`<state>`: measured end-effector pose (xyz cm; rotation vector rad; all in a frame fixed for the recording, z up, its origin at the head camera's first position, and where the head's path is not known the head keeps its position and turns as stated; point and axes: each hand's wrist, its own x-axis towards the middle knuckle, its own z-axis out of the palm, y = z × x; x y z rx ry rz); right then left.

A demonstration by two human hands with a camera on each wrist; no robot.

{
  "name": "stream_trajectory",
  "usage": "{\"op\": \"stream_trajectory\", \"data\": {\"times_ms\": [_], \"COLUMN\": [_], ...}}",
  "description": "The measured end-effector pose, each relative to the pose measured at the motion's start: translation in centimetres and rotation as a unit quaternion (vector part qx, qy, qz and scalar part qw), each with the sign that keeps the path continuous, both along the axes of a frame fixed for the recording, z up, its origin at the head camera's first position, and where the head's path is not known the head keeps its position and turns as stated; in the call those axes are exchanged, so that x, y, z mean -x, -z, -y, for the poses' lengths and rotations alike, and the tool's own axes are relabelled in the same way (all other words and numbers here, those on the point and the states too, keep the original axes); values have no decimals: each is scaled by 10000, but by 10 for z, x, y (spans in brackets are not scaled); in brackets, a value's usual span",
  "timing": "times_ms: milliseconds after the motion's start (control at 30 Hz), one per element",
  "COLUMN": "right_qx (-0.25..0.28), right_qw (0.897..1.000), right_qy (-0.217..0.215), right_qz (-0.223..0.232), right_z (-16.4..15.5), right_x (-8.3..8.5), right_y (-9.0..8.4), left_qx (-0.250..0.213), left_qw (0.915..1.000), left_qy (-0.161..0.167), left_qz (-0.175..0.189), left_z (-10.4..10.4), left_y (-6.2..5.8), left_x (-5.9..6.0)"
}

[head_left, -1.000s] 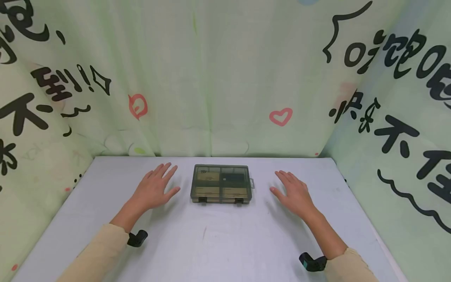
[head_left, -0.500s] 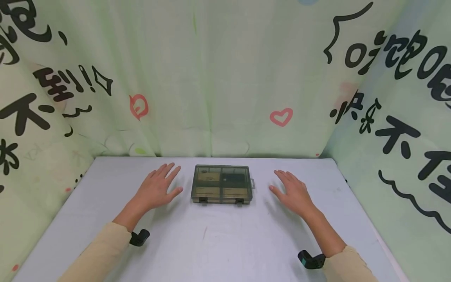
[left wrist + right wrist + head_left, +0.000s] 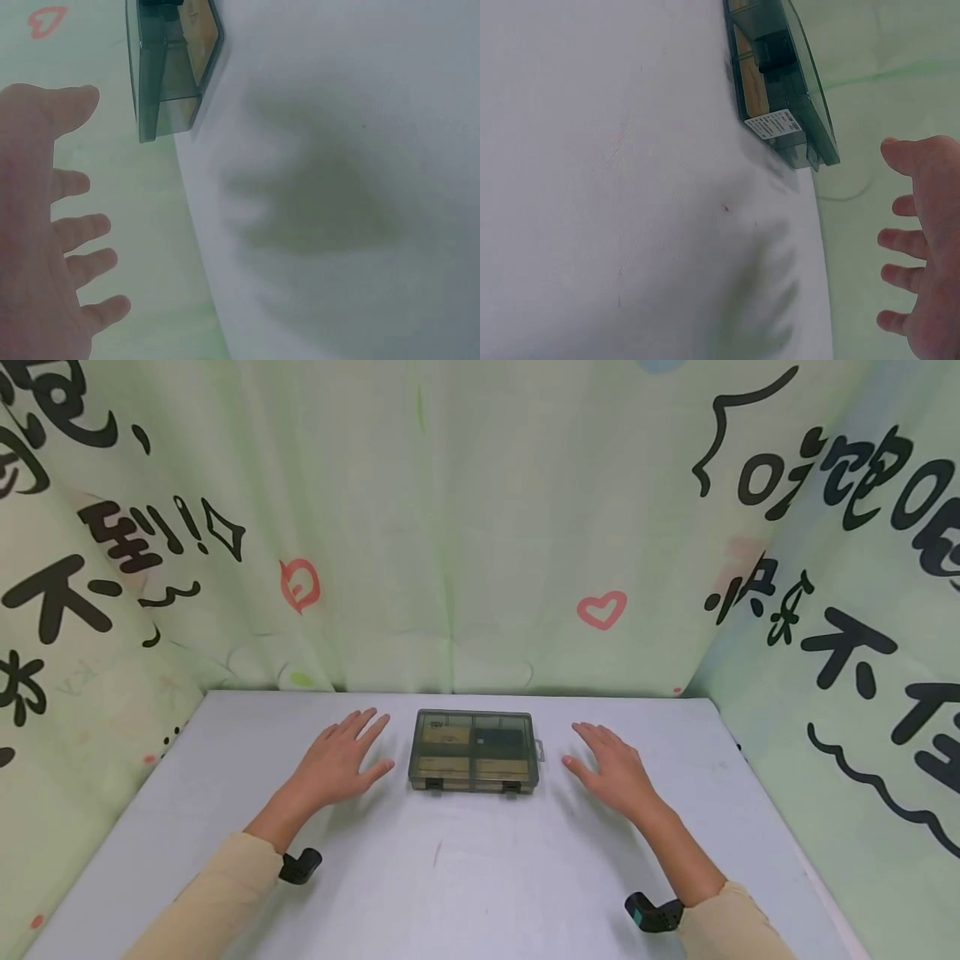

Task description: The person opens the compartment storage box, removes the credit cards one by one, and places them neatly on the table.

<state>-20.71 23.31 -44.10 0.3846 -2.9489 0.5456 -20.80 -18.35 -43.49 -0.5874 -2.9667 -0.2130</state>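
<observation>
Nearest the viewer, 2 beige sleeves (image 3: 217,893) reach in from the bottom edge, each wrist wearing a small black camera mount (image 3: 300,866). Further in, the left hand (image 3: 337,760) hovers just above the grey table (image 3: 465,877), fingers straight and spread wide, holding nothing; its shadow shows on the tabletop in the left wrist view. The right hand (image 3: 609,767) mirrors it on the other side, also flat, spread wide and holding nothing.

Between the 2 hands lies a smoky clear plastic box (image 3: 474,762), lid closed, with 2 dark latches (image 3: 432,784) on its near edge. The left hand's thumb is just beside the box's left side without touching it; the right hand is near the box's right side, a little further off. Through the lid, tan contents and 1 dark compartment show.

Beyond the table hangs a pale green curtain (image 3: 480,527) with black writing and a pink heart (image 3: 601,608).
</observation>
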Motion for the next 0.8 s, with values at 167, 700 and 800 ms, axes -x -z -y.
{"op": "stream_trajectory", "data": {"times_ms": [167, 700, 800], "right_qx": [47, 149, 161], "right_qw": [10000, 9996, 9994], "right_qy": [-19, -166, -198], "right_qz": [-1, 171, 215], "right_z": [4, 24, 28], "right_x": [0, -3, -4], "right_y": [3, 9, 10], "left_qx": [-26, -148, -138], "left_qw": [10000, 9997, 9995], "left_qy": [2, 191, 235], "left_qz": [12, 104, 128], "left_z": [-2, -12, -14], "left_y": [2, 9, 10], "left_x": [0, 4, 5]}}
